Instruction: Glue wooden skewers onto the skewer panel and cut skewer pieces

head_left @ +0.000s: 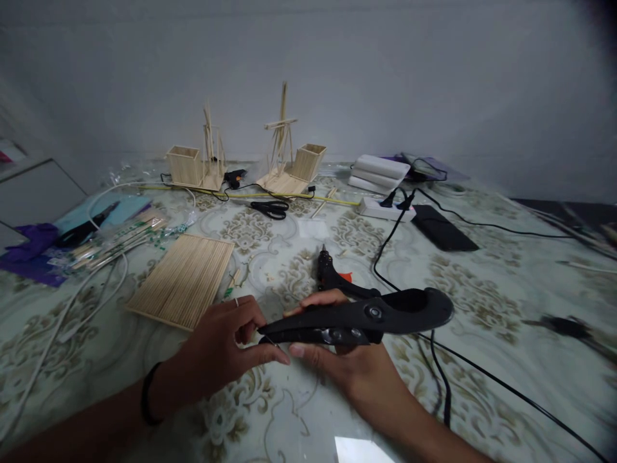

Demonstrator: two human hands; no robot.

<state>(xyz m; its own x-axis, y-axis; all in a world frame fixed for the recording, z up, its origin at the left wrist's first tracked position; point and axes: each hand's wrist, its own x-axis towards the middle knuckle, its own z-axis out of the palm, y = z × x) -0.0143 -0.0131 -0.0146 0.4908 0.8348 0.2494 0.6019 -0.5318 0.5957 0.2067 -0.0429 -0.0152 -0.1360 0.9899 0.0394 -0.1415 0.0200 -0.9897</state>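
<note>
My right hand (pixel 347 366) is wrapped round a black plier-like tool (pixel 332 318) with rivets, which lies across the fingers with its narrow end to the left. Its exact kind does not show. My left hand (pixel 226 341) pinches with thumb and fingers right at that narrow tip, where a thin sliver seems to stick out; what it grips is too small to name. Just beyond the hands a black glue gun (pixel 330 273) lies with its nozzle pointing away. To the left rests a flat panel of wooden sticks (pixel 183 280).
Two stick-built models (pixel 186 167) (pixel 308 164) stand at the back. Black scissors (pixel 270 209), a white power strip (pixel 380 207) and a dark phone (pixel 444 228) lie across the table. Bagged sticks (pixel 118 244) are at left. A black cable (pixel 506 382) runs along the right.
</note>
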